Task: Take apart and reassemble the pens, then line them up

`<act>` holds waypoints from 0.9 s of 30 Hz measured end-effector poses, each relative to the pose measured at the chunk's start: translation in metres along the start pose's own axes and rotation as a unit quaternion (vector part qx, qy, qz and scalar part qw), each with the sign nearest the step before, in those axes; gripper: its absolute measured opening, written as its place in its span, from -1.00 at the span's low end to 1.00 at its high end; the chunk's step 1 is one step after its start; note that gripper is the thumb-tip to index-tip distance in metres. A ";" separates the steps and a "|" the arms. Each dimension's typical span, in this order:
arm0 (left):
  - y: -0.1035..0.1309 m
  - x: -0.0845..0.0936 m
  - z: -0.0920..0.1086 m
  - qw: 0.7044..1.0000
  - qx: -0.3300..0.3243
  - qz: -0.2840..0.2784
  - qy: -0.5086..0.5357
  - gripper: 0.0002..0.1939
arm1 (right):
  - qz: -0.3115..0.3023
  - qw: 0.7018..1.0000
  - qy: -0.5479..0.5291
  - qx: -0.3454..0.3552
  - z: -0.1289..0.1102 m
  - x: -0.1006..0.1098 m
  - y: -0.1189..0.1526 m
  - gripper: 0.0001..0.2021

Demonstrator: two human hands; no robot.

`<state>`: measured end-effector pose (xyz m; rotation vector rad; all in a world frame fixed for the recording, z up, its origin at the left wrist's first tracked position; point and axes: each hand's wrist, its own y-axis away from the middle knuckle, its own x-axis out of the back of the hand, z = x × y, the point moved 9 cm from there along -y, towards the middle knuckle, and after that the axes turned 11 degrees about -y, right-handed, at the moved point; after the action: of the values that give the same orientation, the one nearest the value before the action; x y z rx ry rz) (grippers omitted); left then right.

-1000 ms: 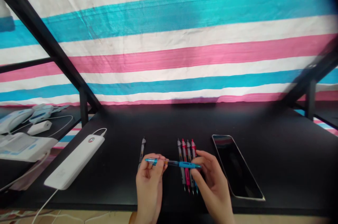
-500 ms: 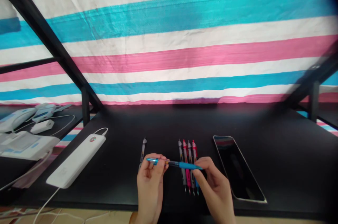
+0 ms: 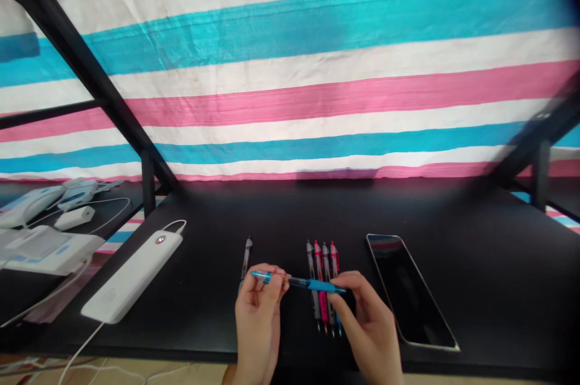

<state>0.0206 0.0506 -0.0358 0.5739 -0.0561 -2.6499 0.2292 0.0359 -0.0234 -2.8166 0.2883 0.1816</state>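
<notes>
A blue pen [image 3: 299, 281] with a clear barrel is held level between my two hands, above the desk. My left hand [image 3: 260, 309] pinches its clear end between thumb and fingers. At the blue grip near the tip, my right hand [image 3: 365, 318] is closed with thumb and forefinger. Beneath the pen lie several pens side by side, a grey pen [image 3: 310, 258] and a pink-red pen [image 3: 318, 261] among them, partly covered by the held pen and my right hand. Another grey pen [image 3: 245, 257] lies behind my left hand, its lower part hidden.
A phone [image 3: 410, 294] lies right of my right hand. On the left sits a white power bank [image 3: 133, 276] with a cable attached. Beyond it, a side surface carries white devices [image 3: 49, 249] and cords. Black frame bars [image 3: 147, 182] and a striped sheet [image 3: 317, 95] stand behind the black desk [image 3: 217, 210].
My right thumb and forefinger have shifted slightly left along the pen's grip, and more of the tip shows. The left hand stays nearly still.
</notes>
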 end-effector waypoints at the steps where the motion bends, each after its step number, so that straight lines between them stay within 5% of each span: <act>1: 0.000 -0.001 0.000 1.000 -0.001 -0.003 0.000 -0.72 | -0.007 1.000 0.002 -0.003 -0.001 -0.002 0.000 -0.92; 9: 0.000 -0.003 0.001 1.000 -0.002 -0.017 -0.006 -0.71 | -0.050 0.998 -0.012 -0.030 -0.012 -0.018 0.000 -0.66; 27: 0.000 0.001 -0.007 1.000 0.026 -0.010 0.002 -0.57 | -0.078 0.997 0.001 -0.028 -0.003 -0.016 0.000 -0.61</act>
<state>0.0228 0.0502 -0.0426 0.6006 -0.1184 -2.6741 0.2141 0.0378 -0.0185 -2.8790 0.0640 0.1539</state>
